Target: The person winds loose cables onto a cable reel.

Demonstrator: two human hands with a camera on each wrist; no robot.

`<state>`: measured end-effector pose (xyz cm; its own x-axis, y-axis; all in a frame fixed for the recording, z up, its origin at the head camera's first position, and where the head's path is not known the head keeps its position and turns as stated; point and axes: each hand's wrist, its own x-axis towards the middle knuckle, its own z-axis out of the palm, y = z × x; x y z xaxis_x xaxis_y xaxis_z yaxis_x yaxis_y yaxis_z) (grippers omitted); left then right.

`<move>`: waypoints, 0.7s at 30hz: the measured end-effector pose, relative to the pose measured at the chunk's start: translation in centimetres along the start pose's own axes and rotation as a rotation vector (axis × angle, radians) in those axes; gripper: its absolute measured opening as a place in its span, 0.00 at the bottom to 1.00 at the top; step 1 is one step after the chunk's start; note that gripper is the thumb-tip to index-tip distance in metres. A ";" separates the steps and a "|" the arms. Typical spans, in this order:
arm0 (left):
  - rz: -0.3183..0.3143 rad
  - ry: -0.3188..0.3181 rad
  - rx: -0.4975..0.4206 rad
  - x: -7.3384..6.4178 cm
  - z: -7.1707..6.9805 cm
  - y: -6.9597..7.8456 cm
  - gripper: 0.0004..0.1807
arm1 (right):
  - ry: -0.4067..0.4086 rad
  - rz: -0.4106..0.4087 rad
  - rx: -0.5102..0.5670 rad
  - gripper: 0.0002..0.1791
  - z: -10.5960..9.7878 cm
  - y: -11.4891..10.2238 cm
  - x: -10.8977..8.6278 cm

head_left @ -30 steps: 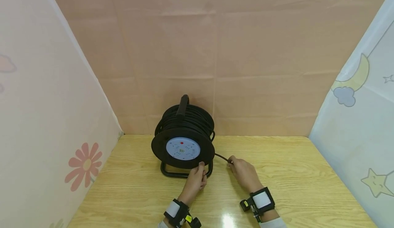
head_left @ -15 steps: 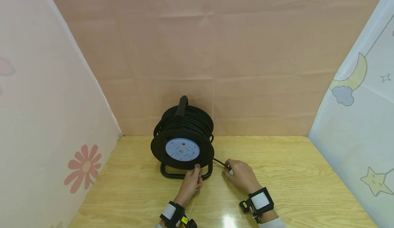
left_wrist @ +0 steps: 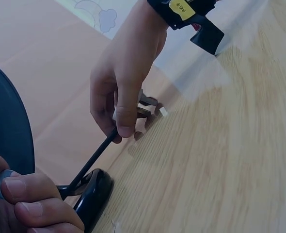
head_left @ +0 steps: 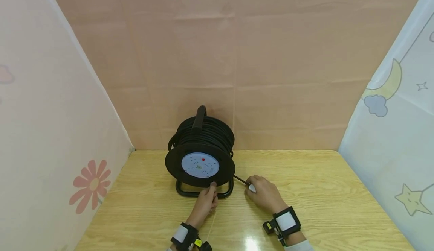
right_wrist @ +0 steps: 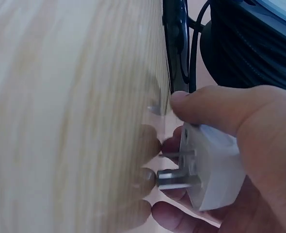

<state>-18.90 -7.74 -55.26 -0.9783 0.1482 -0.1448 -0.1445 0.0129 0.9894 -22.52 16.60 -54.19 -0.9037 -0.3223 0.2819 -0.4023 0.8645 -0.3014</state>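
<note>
A black cable reel [head_left: 203, 149] stands on its tube frame [head_left: 190, 193], with a pale socket panel [head_left: 200, 165] and a red button on its front disc. At the disc's lower edge, my left hand [head_left: 202, 204] has its fingers curled round a small grey-blue knob [left_wrist: 5, 184], mostly hidden in the grip. To the right, my right hand [head_left: 266, 194] holds a white plug [right_wrist: 215, 170] just above the table; its metal pins show in the right wrist view. A short black cord [head_left: 240, 180] runs from the plug to the reel.
The reel's carrying handle [head_left: 199, 119] leans up at the top. Behind the wooden table [head_left: 305, 190] hangs a brown backdrop [head_left: 288, 93]. Pale printed panels [head_left: 57, 130] stand at both sides.
My left hand has moved left along the disc's lower edge, and the red button has shifted slightly right. The right hand moved slightly towards the reel; the white plug now shows in its grip.
</note>
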 end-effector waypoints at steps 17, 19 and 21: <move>-0.031 0.008 -0.022 0.0 -2.6 -0.7 0.30 | -0.019 -0.019 0.072 0.20 -0.2 -0.8 -0.2; -0.041 0.004 -0.011 0.0 -3.2 -0.7 0.29 | -0.014 -0.022 0.079 0.20 -0.2 -1.0 -0.2; -0.046 0.001 0.010 0.0 -3.7 -0.7 0.29 | -0.004 -0.025 0.085 0.19 -0.3 -1.2 -0.1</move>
<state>-19.35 -11.43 -55.95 -0.9709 0.1459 -0.1901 -0.1877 0.0301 0.9818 -21.88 15.76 -53.59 -0.8936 -0.3454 0.2868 -0.4359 0.8202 -0.3704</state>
